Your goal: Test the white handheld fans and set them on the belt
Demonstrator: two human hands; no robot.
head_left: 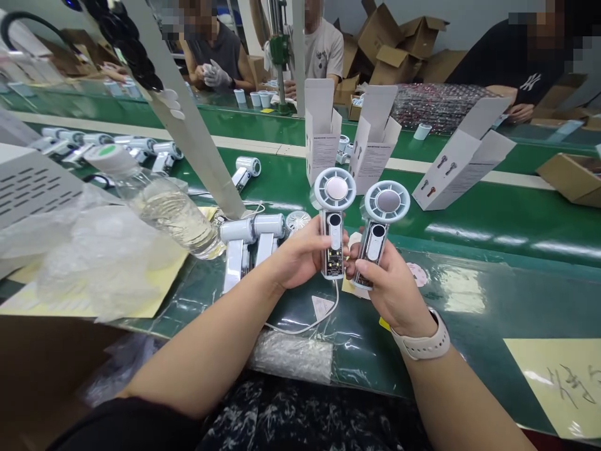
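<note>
A factory workshop spreads out around a long green conveyor tabletop (469, 219), with cardboard boxes (394, 44) piled behind it and a gloved co-worker (216, 74) seated across the line. White product cartons (375, 138) stand open on the belt. To the left lie a row of white fan bodies (164, 153), a water bottle (164, 207) and a crumpled plastic bag (94, 263). Nearer, two more white fan units (251, 235) rest just beside a loose round fan grille (298, 220), and a white cable (319, 316) curves below them.

Both hands are closed in firm grips above the tabletop. The left hand (300, 254) wraps one handheld fan (334, 225), and the right hand (385, 291), with a pale watch strap (422, 341) at its wrist, wraps a second handheld fan (378, 235). The two stand upright, just apart. A circuit board (333, 269) shows in the left-hand fan's handle.

Heads and handles appear joined, but the exposed board suggests the casing remains unfinished. The cartons look unfilled, though their insides are hidden.
</note>
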